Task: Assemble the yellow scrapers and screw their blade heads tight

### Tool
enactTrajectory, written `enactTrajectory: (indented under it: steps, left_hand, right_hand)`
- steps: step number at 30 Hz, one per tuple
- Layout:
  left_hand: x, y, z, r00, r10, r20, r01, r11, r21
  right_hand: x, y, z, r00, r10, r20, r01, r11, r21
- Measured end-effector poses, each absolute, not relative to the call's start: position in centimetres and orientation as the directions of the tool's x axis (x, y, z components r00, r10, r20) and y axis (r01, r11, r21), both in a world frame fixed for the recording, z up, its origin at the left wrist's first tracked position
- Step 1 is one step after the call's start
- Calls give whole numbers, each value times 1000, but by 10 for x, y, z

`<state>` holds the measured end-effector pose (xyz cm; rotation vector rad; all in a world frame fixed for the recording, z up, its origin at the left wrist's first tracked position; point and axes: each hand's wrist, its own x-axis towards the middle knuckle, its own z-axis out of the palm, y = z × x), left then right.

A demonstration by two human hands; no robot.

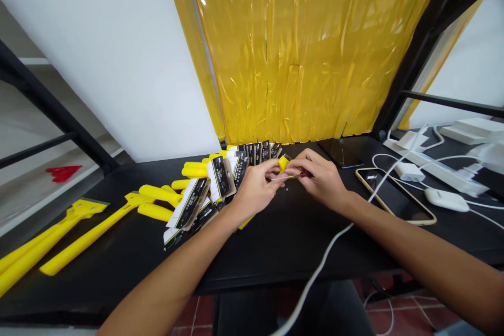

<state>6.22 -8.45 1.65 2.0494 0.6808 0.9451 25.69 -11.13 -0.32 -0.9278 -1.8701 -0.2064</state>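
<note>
My left hand (258,185) is closed around a yellow scraper; its head (283,163) shows above my fingertips, and a yellow piece, likely its handle (246,222), shows under my wrist. Pinched in my right hand (321,178) is a thin rod with a dark red end (304,174), which looks like a small screwdriver. The rod points left, across the scraper head and my left fingertips. Whether it touches the scraper is hidden by my fingers. Left of my hands lie several yellow scrapers (157,194) with black-and-white cards (191,200) in a pile.
Longer yellow scrapers (94,233) lie at the left of the black table (291,241). At the right are a phone (397,197), white chargers (409,171), a power strip (437,165) and a white cable (334,241) crossing my right forearm. Yellow plastic sheeting (299,52) hangs behind.
</note>
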Motion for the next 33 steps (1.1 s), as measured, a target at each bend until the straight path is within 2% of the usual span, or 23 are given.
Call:
enactTrajectory:
  steps: [2, 7, 12, 18, 26, 33]
  left_hand:
    - [63, -85, 16, 569, 722, 393, 107, -539, 836]
    - [62, -85, 19, 599, 740, 307, 33, -406, 913]
    - [63, -82, 19, 661, 714, 230, -79, -239, 968]
    - [63, -78, 18, 655, 724, 216, -137, -168, 976]
    - [63, -84, 22, 661, 713, 235, -83, -243, 967]
    - [60, -83, 23, 671, 721, 176, -19, -221, 975]
  right_hand:
    - [257, -111, -3, -220, 494, 841, 697, 683, -219]
    - [254, -114, 3, -169, 515, 840, 622, 717, -315]
    - [254, -116, 4, -155, 525, 837, 654, 689, -312]
    - [256, -115, 4, -194, 474, 859, 705, 676, -214]
    - [261, -116, 3, -287, 483, 827, 770, 631, -101]
    - [271, -119, 12, -469, 473, 746, 792, 599, 118]
